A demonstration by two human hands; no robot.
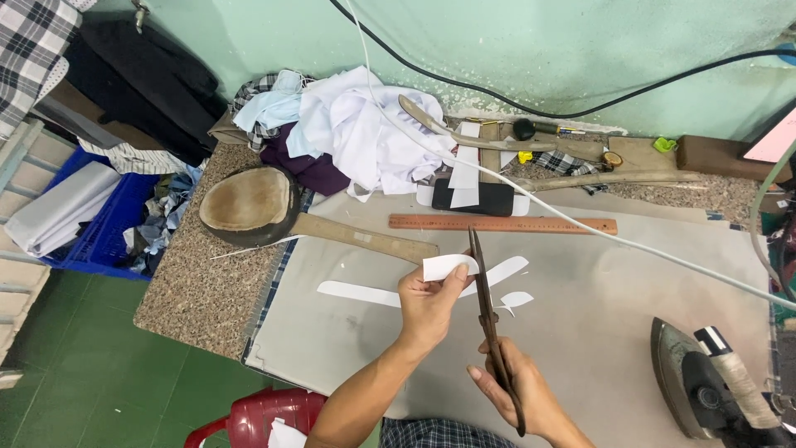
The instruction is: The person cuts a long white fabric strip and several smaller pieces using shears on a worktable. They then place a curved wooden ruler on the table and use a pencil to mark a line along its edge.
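Left hand (427, 303) pinches a small white fabric piece (444, 265) above the grey ironing pad (613, 290), right hand (518, 390) closed around handles of long dark scissors (489, 315), blades touching the piece, wooden ruler (503, 224) just beyond.

Head view, steeply down, near table (630, 274)

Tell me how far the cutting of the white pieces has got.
Looks partway. Done: two cut white strips and a small white offcut lie on the grey work cloth. In hand: the left hand holds a white piece against the scissors in the right hand. Left: trimming that piece; I can't tell if more follow.
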